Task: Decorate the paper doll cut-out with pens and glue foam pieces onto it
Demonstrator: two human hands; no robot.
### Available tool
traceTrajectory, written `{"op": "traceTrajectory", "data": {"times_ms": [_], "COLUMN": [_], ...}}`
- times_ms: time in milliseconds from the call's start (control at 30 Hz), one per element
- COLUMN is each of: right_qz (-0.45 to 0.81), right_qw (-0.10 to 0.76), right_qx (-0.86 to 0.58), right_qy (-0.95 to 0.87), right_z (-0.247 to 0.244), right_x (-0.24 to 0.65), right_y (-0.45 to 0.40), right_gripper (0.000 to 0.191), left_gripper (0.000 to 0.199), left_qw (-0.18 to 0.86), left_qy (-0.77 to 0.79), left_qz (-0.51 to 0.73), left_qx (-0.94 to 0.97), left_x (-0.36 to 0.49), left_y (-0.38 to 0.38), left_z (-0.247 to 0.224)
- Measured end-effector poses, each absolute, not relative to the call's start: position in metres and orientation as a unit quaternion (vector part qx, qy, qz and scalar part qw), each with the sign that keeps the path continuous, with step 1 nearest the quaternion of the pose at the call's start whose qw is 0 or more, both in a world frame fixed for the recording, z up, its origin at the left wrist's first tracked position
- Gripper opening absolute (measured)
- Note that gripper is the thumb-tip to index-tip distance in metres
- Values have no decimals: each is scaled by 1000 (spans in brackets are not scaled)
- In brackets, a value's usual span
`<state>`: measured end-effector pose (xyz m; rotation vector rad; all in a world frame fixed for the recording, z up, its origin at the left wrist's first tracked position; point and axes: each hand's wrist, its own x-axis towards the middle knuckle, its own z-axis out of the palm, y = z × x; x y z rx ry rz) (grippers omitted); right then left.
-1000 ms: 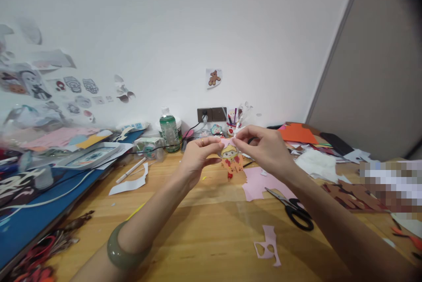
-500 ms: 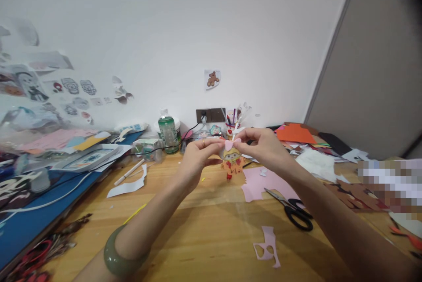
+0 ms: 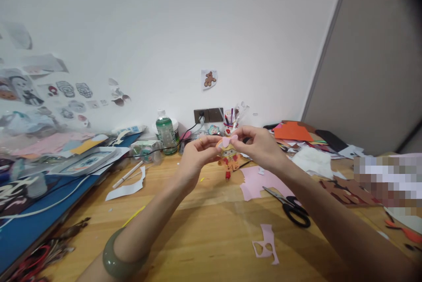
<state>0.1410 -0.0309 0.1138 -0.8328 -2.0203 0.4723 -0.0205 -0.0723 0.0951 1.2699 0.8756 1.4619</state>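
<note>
A small paper doll figure (image 3: 231, 159), yellow and orange with a drawn face and a red bit at its lower end, is held upright above the wooden table. My left hand (image 3: 201, 154) pinches its upper left edge between thumb and fingers. At the top of the doll's head is a pink paper bow (image 3: 227, 141), and my right hand (image 3: 257, 146) has its thumb and fingertips closed on the bow's right side. Whether the bow is fixed to the head I cannot tell.
Black-handled scissors (image 3: 290, 209) lie half open beside a pink paper sheet (image 3: 260, 183). A cut pink scrap (image 3: 266, 247) is nearer me. A white pen (image 3: 128, 174) lies left. Behind stand a green bottle (image 3: 165, 135) and a pen cup (image 3: 231, 128). Orange paper (image 3: 293, 131) tops a pile at right.
The doll now faces me more fully, with more of its body showing below my fingers. The bow sits slightly lower-left in my right fingers' pinch. The whole view has shifted slightly.
</note>
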Motion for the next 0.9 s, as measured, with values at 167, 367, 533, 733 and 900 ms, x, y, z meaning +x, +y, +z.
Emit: {"op": "traceTrajectory", "data": {"times_ms": [167,367,533,733,900], "right_qz": [178,149,244,388,401], "right_qw": [443,452,454,283,252], "right_qx": [-332,-337,-369,-420,-424], "right_qy": [-813,-813,-773,-770,-772], "right_z": [111,105,103,68,28], "right_x": [139,135,148,167,158], "right_y": [-29,-25,-11,-3,-12], "right_gripper": [15,10,17,15,8], "left_gripper": [20,21,18,15,22], "left_qw": [470,494,554,524,327], "left_qy": [381,431,492,562,606], "left_qz": [594,556,436,293,375], "left_qx": [531,511,512,568,620], "left_x": [-20,-28,-40,-37,-32], "left_y": [-72,-64,-56,-59,-66], "left_z": [95,95,73,16,2]}}
